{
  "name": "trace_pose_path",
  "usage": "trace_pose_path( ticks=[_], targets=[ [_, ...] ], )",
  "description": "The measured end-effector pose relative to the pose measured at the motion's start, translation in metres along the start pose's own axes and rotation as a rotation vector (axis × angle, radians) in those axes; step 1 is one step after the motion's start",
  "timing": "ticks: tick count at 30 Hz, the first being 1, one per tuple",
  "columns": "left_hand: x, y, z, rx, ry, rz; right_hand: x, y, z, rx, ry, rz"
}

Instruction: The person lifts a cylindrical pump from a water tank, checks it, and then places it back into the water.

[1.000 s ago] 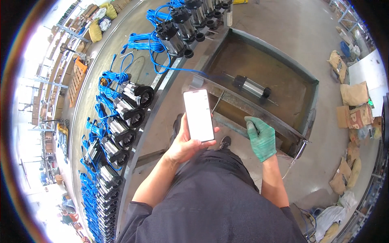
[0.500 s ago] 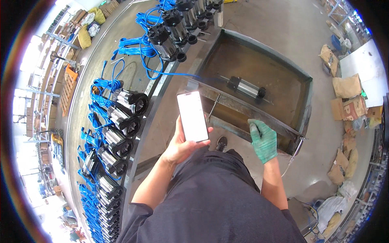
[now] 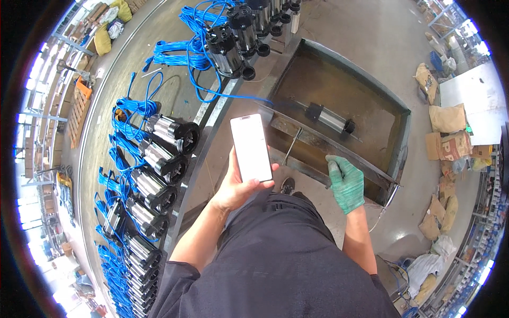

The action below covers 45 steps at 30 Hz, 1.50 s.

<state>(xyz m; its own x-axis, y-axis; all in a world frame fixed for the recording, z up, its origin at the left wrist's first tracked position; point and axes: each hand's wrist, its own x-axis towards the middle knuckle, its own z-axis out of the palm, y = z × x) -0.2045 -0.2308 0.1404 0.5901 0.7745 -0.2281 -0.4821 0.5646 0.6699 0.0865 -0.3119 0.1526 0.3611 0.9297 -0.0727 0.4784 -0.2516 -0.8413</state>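
Observation:
My bare left hand [image 3: 238, 183] is wrapped around a smartphone [image 3: 251, 151], thumb along its lower edge, its screen a bright white. My right hand [image 3: 347, 184], in a green glove, hangs over the near edge of a metal water tank [image 3: 356, 73]. Its fingers are curled together; whatever they hold, if anything, is hidden. Inside the tank a steel and black cylindrical pump [image 3: 333, 120] lies on its side in brownish water, with a blue cable [image 3: 241, 97] running out over the left edge. Apart from both hands, a metal rod [image 3: 292, 146] stands at the tank's near side.
On the bench [image 3: 172, 98] at left, several pumps [image 3: 157, 153] lie in a row with coiled blue cables [image 3: 180, 55]. More pumps [image 3: 225, 50] stand upright at its far end. Cardboard boxes [image 3: 456, 146] and sacks line the right side. My shoe [image 3: 288, 185] shows below the tank.
The view has shifted slightly, so the bench and tank appear displaced. The phone stays in my left hand, and my gloved right hand keeps nearly the same pose.

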Motion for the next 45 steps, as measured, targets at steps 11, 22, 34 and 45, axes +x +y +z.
trace_pose_path(
  ticks=[11, 22, 34, 45],
  targets=[
    [0.013, 0.027, -0.043, -0.34, -0.064, -0.169, 0.014, -0.038, 0.022, -0.073, 0.053, -0.018],
    [-0.053, 0.06, -0.11, 0.044, 0.052, -0.266, 0.014, -0.036, 0.02, -0.064, 0.117, 0.018],
    [-0.155, 0.065, -0.176, 1.243, -0.267, -0.757, 0.009, -0.003, 0.009, -0.084, 0.202, 0.055],
    [-0.118, -0.002, -0.224, 1.092, 0.029, -0.601, 0.011, -0.041, 0.011, 0.477, 0.152, 0.253]
  ],
)
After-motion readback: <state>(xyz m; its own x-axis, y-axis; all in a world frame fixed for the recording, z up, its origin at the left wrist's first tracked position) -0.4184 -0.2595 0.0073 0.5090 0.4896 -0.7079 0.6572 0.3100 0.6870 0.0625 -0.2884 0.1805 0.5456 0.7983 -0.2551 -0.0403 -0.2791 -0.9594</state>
